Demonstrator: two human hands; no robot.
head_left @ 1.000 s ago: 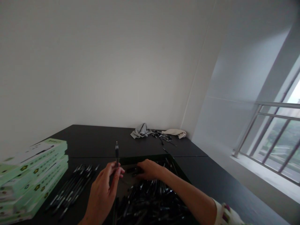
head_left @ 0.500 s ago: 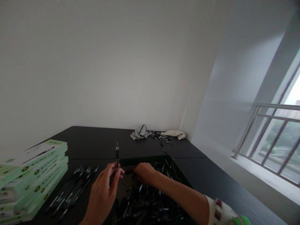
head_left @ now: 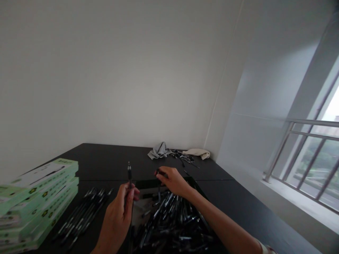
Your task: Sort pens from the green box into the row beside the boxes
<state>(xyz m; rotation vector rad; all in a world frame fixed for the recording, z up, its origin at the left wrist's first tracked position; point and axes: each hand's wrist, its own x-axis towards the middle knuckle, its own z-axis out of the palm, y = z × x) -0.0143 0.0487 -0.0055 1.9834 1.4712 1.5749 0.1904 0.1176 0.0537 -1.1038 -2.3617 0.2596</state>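
My left hand is closed around a black pen held upright, tip pointing up, above the dark table. My right hand is lifted just over the far end of a dark tray heaped with black pens and pen parts. Its fingers pinch a thin black pen piece that hangs down towards the heap. The two hands are a short way apart.
A row of black pens lies on the black table to the left. Stacked green boxes stand at the far left. At the back corner lie a grey cloth, a beige cloth and loose pen parts. A railed window is on the right.
My right hand has risen out of the pen heap with a thin piece pinched in its fingers. My left hand has shifted slightly left, still holding its pen upright.
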